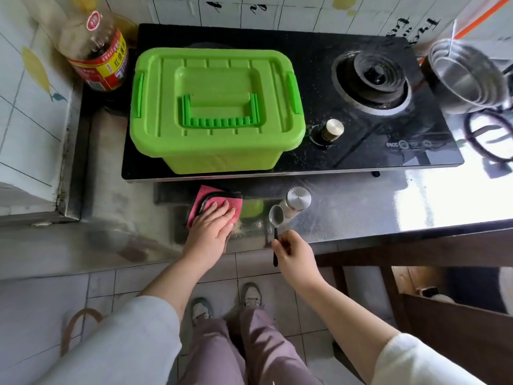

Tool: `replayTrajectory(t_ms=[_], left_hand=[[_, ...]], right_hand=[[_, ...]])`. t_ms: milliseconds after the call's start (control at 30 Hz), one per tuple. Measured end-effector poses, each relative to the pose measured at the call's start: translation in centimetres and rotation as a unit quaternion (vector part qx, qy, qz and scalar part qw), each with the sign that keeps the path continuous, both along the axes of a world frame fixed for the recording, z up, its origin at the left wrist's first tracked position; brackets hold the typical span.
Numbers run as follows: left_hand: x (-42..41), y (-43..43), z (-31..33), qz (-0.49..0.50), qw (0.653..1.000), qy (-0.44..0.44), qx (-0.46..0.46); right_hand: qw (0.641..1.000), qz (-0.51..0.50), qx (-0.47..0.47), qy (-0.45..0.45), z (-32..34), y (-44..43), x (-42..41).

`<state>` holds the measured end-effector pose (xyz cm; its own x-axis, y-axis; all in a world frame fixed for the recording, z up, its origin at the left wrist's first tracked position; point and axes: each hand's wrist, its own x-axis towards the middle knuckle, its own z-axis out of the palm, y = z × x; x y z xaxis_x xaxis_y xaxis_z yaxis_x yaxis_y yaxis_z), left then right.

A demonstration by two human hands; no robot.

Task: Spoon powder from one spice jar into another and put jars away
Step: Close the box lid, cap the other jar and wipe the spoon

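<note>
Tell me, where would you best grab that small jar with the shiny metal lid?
Probably take the jar around its round lid or the glass just below, coming from the right: it stands upright, and the spoon in the right hand crowds its left side.

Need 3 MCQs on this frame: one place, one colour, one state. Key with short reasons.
1. Where does the green box stand?
A. on the stove, left side
B. on the floor
C. on a chair

2. What colour is the cloth under the left hand?
A. blue
B. pink
C. white

3. The right hand is:
A. empty
B. gripping a knife
C. holding the spoon

Key: 1 A, the box rests on the black glass top. 2 B, pink shows past the fingers. 3 C, its fingers pinch the spoon's black handle.
</note>
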<state>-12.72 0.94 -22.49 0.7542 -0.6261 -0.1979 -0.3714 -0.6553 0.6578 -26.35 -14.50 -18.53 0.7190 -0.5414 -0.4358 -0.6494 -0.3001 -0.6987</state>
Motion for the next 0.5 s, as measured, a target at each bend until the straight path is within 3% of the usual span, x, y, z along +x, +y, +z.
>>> replayTrajectory(t_ms=[500], left_hand=[[-3.1, -2.4, -0.4, -0.078, 0.993, 0.068, -0.056]], right_hand=[[0.997, -0.06, 0.033, -0.018, 0.5, 1.8, -3.9]])
